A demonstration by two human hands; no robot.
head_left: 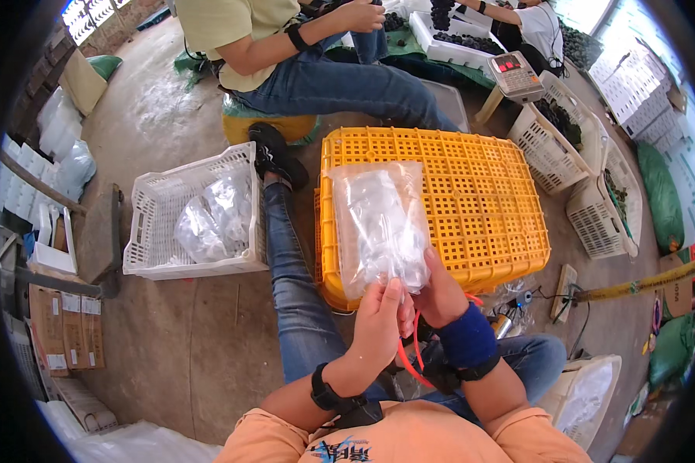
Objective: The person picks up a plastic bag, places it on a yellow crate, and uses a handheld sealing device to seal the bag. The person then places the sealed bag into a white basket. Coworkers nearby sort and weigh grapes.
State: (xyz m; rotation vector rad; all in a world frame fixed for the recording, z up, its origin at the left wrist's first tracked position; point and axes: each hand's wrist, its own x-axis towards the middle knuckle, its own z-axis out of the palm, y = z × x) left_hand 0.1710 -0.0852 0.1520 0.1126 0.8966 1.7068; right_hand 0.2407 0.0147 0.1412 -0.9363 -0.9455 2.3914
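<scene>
A clear plastic bag [382, 220] with crumpled see-through plastic inside lies flat over the left part of an upturned yellow slatted crate [483, 204]. At its near edge my left hand [378, 312] is closed, thumb and fingers pinching the plastic. My right hand [444, 293] grips the bag's near right corner, thumb on top; its other fingers are mostly hidden. A thin red-orange strap [417, 370] loops below both hands, and I cannot tell whether either hand holds it. Black bands circle both wrists, with a dark blue cuff [469, 336] on the right.
Left of my leg stands a white crate [150, 208] with clear plastic bags. Ahead sits a person in jeans [340, 85]. White crates [548, 150] and a scale [515, 75] stand at the far right. Another person works near a white box of dark grapes [467, 44].
</scene>
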